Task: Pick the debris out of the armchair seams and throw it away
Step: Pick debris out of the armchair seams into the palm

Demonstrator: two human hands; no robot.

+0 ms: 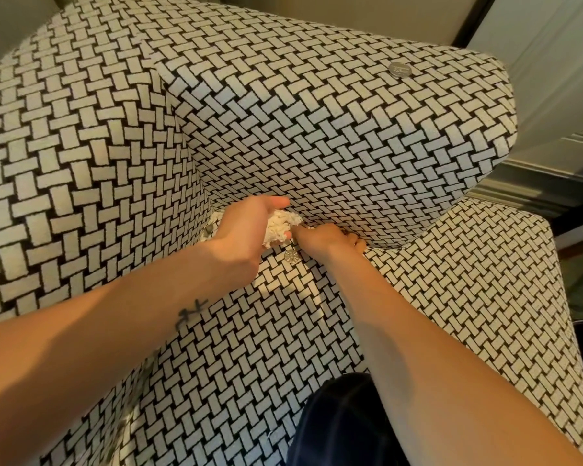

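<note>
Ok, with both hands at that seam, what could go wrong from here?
The left hand grips a full wad of crumpled paper, so scraps could fall back into the seam. The coin on the seat lies right beside the right hand, which digs at the seam, and might get pushed in. The coin on the armrest sits far off and could be missed.

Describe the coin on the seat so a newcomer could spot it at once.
On the armchair's seat cushion, look at the seam under the armrest, where the right hand reaches. A small silver coin lies flat by the left hand, which holds a white paper wad. The other coin sits high on the armrest.
</note>
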